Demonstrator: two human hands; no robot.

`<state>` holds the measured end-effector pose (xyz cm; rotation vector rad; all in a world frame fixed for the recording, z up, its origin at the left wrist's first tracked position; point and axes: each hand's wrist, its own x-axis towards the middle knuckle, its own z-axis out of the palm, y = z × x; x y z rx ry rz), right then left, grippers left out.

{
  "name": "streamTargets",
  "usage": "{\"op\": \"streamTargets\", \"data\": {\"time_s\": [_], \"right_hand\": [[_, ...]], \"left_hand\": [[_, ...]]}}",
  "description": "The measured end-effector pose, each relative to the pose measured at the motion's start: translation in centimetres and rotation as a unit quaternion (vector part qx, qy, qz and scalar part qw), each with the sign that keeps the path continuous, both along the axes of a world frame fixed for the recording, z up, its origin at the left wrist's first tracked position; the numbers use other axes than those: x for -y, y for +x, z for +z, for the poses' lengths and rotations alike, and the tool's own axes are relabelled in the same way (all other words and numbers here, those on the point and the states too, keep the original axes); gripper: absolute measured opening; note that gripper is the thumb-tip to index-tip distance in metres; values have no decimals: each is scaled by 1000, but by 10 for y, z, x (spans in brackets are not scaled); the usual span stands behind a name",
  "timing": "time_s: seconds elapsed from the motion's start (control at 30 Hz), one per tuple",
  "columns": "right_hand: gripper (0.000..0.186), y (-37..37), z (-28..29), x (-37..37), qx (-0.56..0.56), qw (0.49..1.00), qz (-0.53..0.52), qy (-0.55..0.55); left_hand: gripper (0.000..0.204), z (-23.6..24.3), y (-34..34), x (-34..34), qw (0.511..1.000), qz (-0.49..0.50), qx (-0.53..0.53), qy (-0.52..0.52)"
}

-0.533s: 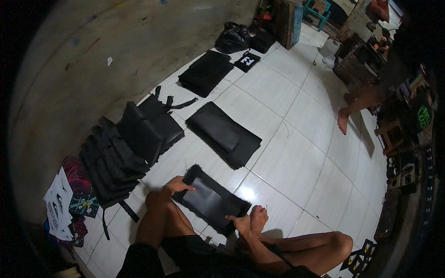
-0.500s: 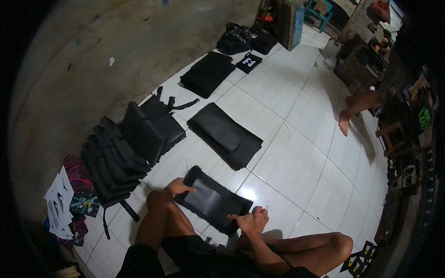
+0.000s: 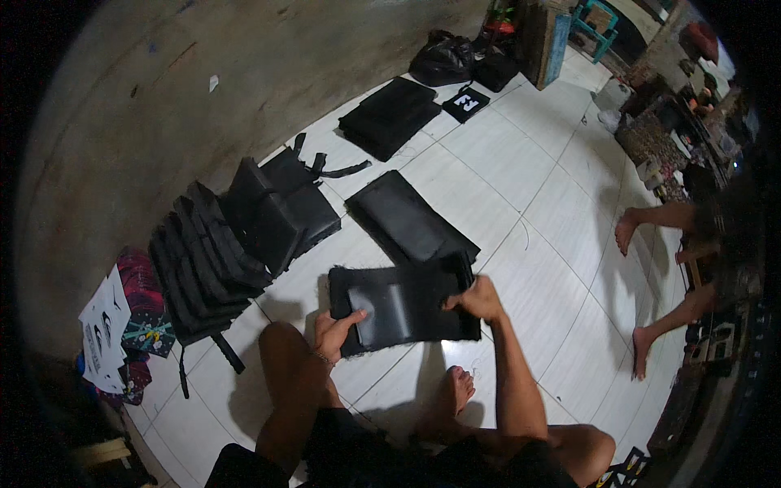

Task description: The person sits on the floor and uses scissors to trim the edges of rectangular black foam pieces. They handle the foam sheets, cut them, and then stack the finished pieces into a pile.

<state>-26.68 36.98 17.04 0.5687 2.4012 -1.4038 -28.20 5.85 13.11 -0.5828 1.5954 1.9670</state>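
A black rectangular panel (image 3: 400, 311) with frayed edges and a smooth, shiny inner rectangle is held between my two hands above the tiled floor. My left hand (image 3: 333, 335) grips its near left corner, thumb on the upper face. At the right end my right hand (image 3: 478, 299) pinches the panel, and that end is tilted up and bent. The fingers beneath it are hidden. Just beyond, a stack of flat black sheets (image 3: 403, 213) lies on the floor, its near end partly covered by the panel.
Several black fabric pieces with straps (image 3: 203, 260) lean in a row by the wall. Printed white sheets (image 3: 104, 337) rest on patterned cloth. Farther off lie another black stack (image 3: 389, 118), a small black pouch (image 3: 466, 104) and a plastic bag (image 3: 442, 61). Another person's legs (image 3: 663, 215) are at right.
The panel has been lifted and turned, its right end swung away from me toward the black stack. My right hand moved up and forward with it. A second leg now shows at right.
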Motion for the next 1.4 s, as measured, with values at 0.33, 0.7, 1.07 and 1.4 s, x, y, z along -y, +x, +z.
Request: {"op": "streamTargets", "data": {"time_s": [0.33,0.7,1.07,1.4], "right_hand": [[31,-233,23,-75,-16,979,196,45],[62,-312,-108,-119,236,934,206,-173],[87,-304,-106,-130,187,932,225,-214],[77,-296,-126,-122,120,983,87,-105]], "left_hand": [[39,2,-85,-106,971,237,-24,1],[59,-141,-107,-105,987,160,-8,-22],[61,-148,-113,-93,960,222,65,156],[34,-139,-97,-80,972,221,58,60]]}}
